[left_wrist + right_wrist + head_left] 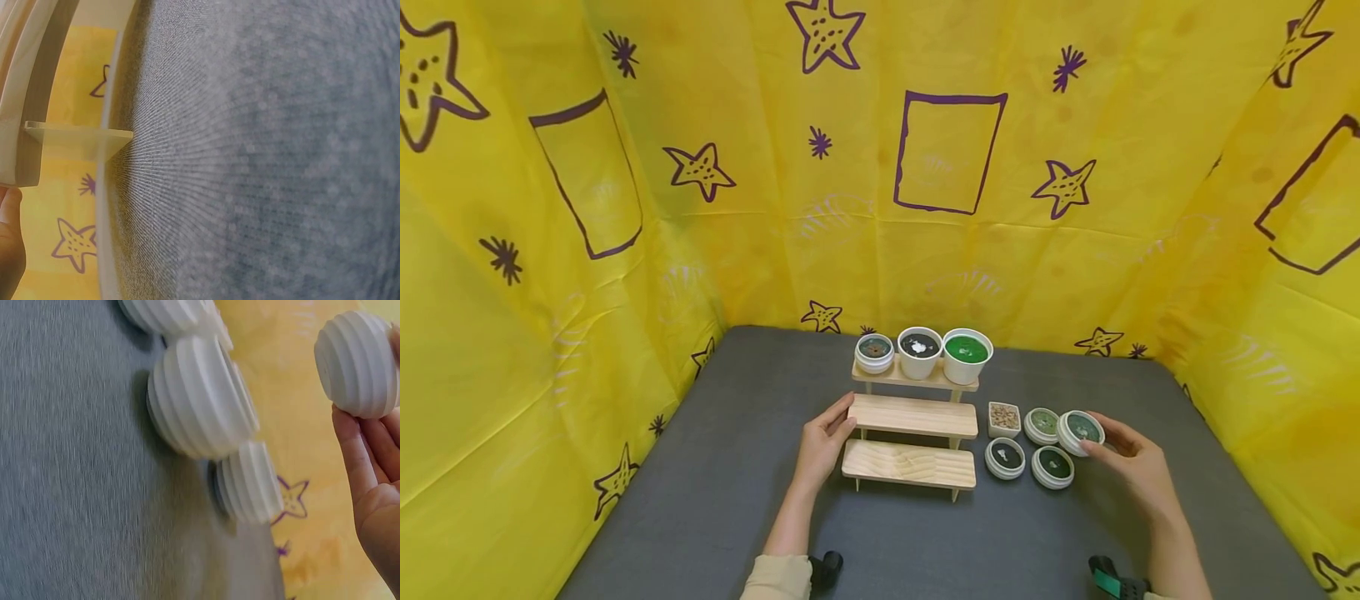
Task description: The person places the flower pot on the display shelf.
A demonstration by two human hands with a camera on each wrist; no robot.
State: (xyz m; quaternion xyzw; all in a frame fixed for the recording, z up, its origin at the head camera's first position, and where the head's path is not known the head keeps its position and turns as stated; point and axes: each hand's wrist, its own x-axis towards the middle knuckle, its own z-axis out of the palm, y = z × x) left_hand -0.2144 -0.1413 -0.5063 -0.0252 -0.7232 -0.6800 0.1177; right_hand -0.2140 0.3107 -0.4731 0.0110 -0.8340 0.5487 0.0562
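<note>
Beige sleeve fronts grey surface walled by yellow star-printed cloth; left grip holds wooden stand, right grip clamps white pot.

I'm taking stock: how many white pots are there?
8: left pot, middle pot and right pot on the stand's top tier; square pot and three round pots on the table; held pot in the right hand.

Bright and evenly lit in the head view, with a pale patch, possibly glare, in the dark pot on the wooden stand. Bowed in the left wrist view, grainy and out of focus across the tabletop. Slightly soft in the right wrist view, with dim shadows beside the ribbed pots.
</note>
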